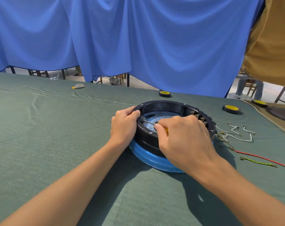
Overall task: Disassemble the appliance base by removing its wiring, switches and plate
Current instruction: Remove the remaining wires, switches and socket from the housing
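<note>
Base [174, 105] sits open side up on the tabletop [57, 128], right of centre. Left hand [124, 123] curls over its left rim, bracing. Right hand [184, 136] is clamped on a screwdriver [148, 122]. The shaft runs leftward across the plate [156, 115], tip near the left inner wall, just beside the left hand. Screw itself: cannot tell.

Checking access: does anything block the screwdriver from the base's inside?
Nothing visible. The right hand holds the screwdriver inside the open base; the left hand grips its rim; wires lie apart, rightward.
</note>
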`<action>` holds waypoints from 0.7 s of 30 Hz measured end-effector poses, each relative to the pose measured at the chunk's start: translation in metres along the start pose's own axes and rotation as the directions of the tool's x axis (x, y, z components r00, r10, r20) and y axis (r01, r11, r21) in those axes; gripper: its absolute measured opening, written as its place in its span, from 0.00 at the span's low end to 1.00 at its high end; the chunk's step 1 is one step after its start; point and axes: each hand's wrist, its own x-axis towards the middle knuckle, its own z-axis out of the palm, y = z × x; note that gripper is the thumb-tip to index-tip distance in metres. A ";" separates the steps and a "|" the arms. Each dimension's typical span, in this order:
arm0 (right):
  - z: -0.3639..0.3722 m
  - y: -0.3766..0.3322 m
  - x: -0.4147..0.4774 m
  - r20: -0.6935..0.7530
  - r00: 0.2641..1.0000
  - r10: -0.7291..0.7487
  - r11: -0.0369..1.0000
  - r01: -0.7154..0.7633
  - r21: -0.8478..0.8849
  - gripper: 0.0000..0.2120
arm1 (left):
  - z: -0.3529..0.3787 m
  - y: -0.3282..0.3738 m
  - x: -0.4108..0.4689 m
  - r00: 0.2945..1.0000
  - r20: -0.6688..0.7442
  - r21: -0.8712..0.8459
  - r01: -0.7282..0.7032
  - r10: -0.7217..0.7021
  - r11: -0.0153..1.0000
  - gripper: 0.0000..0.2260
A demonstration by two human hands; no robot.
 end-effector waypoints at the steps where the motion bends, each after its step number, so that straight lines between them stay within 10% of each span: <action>1: 0.000 -0.001 -0.001 0.001 1.000 -0.004 1.000 0.004 -0.012 0.19 | 0.000 0.000 0.000 1.000 0.000 0.001 -0.001 0.001 1.000 0.22; 21: 0.001 -0.003 -0.002 0.007 0.999 -0.049 0.994 0.049 -0.093 0.15 | 0.000 -0.003 0.003 1.000 0.006 -0.001 -0.030 0.030 1.000 0.22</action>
